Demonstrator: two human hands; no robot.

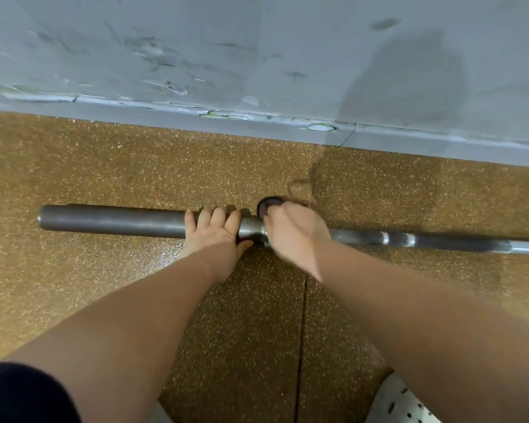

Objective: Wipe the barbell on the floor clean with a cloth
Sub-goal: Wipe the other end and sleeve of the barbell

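A steel barbell lies on the speckled brown floor, running left to right parallel to the wall. My left hand grips its thick sleeve just left of the collar, fingers curled over the top and thumb underneath. My right hand is blurred and sits over the collar, fingers curled. A dark cloth shows just beyond the right hand's fingers, held against the collar. The thin shaft continues to the right edge of the view.
A scuffed grey wall with a chipped skirting stands just behind the barbell. A floor seam runs toward me between my forearms. A pale perforated shoe is at the bottom right, and dark shorts are at the bottom left.
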